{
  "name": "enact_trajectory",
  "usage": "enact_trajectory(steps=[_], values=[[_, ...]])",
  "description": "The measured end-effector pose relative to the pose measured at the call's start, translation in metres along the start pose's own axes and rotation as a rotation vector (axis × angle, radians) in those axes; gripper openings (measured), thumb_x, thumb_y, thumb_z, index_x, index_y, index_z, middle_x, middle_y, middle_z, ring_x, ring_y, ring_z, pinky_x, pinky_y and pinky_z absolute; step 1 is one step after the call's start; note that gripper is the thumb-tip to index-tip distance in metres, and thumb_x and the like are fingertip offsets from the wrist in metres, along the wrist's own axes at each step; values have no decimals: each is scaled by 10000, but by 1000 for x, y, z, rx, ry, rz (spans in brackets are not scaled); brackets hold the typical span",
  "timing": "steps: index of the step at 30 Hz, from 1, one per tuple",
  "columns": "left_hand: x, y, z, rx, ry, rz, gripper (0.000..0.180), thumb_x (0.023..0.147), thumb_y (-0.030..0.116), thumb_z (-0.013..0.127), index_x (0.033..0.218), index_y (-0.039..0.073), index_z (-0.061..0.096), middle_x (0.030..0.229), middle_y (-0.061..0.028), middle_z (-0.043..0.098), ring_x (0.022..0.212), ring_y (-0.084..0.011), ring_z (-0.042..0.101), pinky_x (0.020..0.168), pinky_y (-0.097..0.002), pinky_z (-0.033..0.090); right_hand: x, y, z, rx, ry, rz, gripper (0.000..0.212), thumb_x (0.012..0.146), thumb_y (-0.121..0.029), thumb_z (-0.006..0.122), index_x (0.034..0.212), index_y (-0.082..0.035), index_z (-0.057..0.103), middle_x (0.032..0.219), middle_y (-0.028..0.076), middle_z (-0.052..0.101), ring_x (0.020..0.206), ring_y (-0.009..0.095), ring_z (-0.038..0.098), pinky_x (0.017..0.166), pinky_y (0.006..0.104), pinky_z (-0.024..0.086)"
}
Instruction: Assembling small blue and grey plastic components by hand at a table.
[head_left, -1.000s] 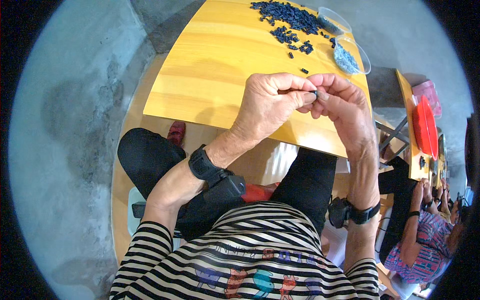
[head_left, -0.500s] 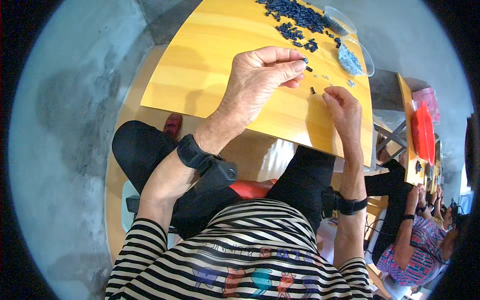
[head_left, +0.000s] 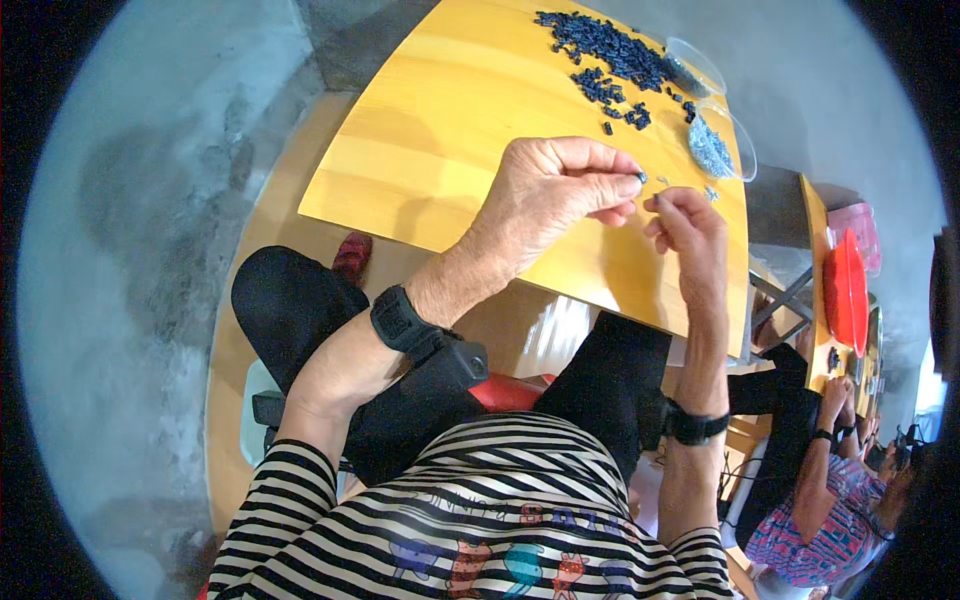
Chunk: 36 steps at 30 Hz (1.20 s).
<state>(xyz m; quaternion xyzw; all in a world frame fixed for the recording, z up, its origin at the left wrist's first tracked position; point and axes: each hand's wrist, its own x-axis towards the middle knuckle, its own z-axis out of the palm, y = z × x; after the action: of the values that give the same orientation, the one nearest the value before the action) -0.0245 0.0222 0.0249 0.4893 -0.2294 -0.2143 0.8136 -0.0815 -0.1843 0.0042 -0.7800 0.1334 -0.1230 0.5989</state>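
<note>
My left hand (head_left: 575,195) is over the table, its thumb and forefinger pinching a small dark blue-black plastic piece (head_left: 641,177). The other fingers curl underneath. Close by on the right, my right hand (head_left: 690,225) has thumb and forefinger pressed together. A tiny dark speck shows at those fingertips, too small to name. The two hands are apart by a small gap. Just beyond them, small silvery metal bits (head_left: 711,193) lie on the yellow wooden table (head_left: 420,130).
A heap of dark plastic pieces (head_left: 610,50) spreads over the far side. Two clear tubs stand at the far right edge, one holding silvery bits (head_left: 710,155), the other (head_left: 695,60) behind it. To the right, a person (head_left: 830,500) sits at another table with a red basin (head_left: 846,290).
My right hand has come up closer to my left, its fingertips now together. A dark piece seen on the table beside it no longer shows. The whole view has shifted slightly.
</note>
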Motion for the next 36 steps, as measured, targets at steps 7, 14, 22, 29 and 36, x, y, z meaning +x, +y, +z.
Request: enact_trajectory(steps=[7,14,22,29,36], values=[[-10,11,11,30,-56,-13,168,817,95,655,938,-21,654,775,-77,663,691,-118,629,644,-232,524,-35,-89,4,124,-187,-149,91,799,-55,648,874,-12,620,733,46,629,629,101,592,537,207,452],[-14,15,12,43,-73,-6,164,814,83,654,941,-20,657,759,-75,661,667,-108,621,634,-224,518,-38,-89,9,76,-197,-215,92,793,-46,653,876,-11,632,723,28,622,628,91,580,552,209,452],[-15,16,12,87,-69,12,153,815,83,653,926,-21,660,743,-68,658,647,-98,612,620,-215,514,-40,-90,10,31,-208,-243,73,804,-44,642,870,-16,633,737,11,614,641,78,562,571,207,442],[-15,14,12,131,-60,27,144,810,79,656,911,-23,664,738,-69,658,649,-98,614,618,-216,515,-42,-98,14,-149,-187,-281,46,806,-11,619,852,-15,621,734,-2,597,650,62,538,579,199,427],[-14,12,13,111,-43,37,131,812,64,649,908,-23,666,727,-64,654,647,-97,609,620,-217,512,-43,-108,19,-485,-136,-475,57,786,15,595,838,-7,590,720,49,583,665,108,549,618,237,444]])
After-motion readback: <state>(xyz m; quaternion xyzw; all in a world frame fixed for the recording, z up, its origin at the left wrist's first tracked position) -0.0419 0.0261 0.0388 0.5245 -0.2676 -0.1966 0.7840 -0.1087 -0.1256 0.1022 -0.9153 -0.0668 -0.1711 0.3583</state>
